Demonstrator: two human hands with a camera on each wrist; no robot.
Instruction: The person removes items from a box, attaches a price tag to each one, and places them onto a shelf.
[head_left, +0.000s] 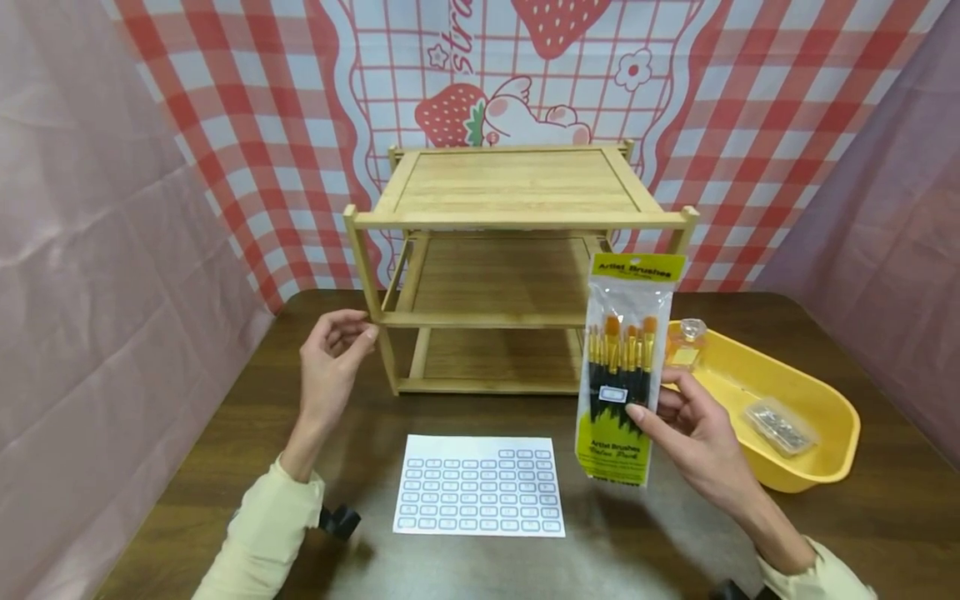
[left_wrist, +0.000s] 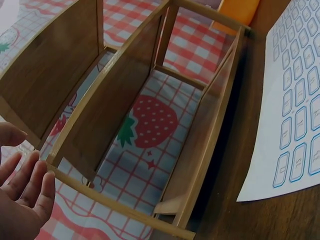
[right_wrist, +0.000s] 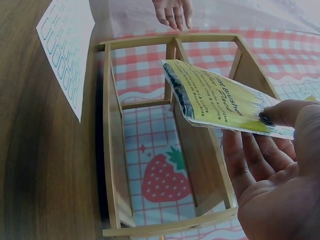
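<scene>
brown table [head_left: 262, 392]: right fingers [head_left: 688, 387] pinching brush pack [head_left: 618, 358]; left fingers [head_left: 337, 320] loosely curled near rack post [head_left: 368, 286].

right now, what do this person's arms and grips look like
The left sleeve and right sleeve are pale yellow, with a black piece by the left one and another by the right. The left grip and right grip show no gloves.

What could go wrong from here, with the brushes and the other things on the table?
The brush pack might slip or swing, since only the right hand holds it, near one side edge. Its top might also bump the wooden shelf if it goes in upright, as the pack looks long beside the gaps between levels. The small bottle in the yellow basin could get knocked, being close to that hand.
</scene>
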